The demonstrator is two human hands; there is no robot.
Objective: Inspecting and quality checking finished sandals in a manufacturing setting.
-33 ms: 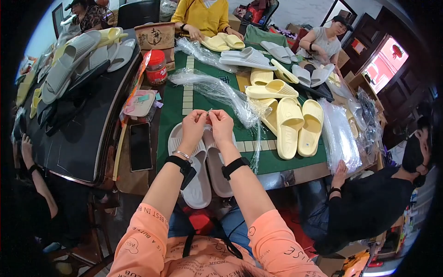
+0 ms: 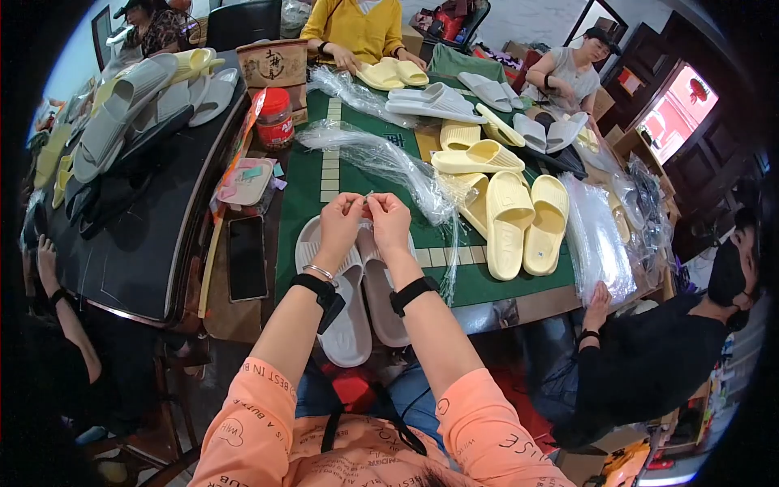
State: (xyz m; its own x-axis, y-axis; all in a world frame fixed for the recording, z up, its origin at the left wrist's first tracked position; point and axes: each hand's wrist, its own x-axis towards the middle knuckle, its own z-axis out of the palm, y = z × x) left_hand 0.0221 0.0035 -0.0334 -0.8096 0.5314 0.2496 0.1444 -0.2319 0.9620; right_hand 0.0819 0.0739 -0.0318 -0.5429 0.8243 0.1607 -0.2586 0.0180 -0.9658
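Observation:
Both hands meet above a pair of grey slide slippers (image 2: 347, 321) at the table's near edge. My left hand (image 2: 342, 219) is closed in a pinch, and my right hand (image 2: 389, 221) pinches close beside it, fingertips nearly touching. Whatever sits between the fingertips is too small to make out. The slippers lie side by side, toes away from me, their straps partly covered by my hands and wrists. Just beyond my hands, a bundle of clear plastic strands (image 2: 381, 154) stretches over the green mat (image 2: 304, 191). A pair of yellow slippers (image 2: 510, 235) rests to the right.
A red-lidded jar (image 2: 274, 120), a small box (image 2: 246, 183) and a phone (image 2: 247, 258) stand along the left. Grey and yellow slippers are heaped on a black table (image 2: 130, 260). At right, a co-worker's hand touches a stack of clear bags (image 2: 599, 235). Other people sit across the table.

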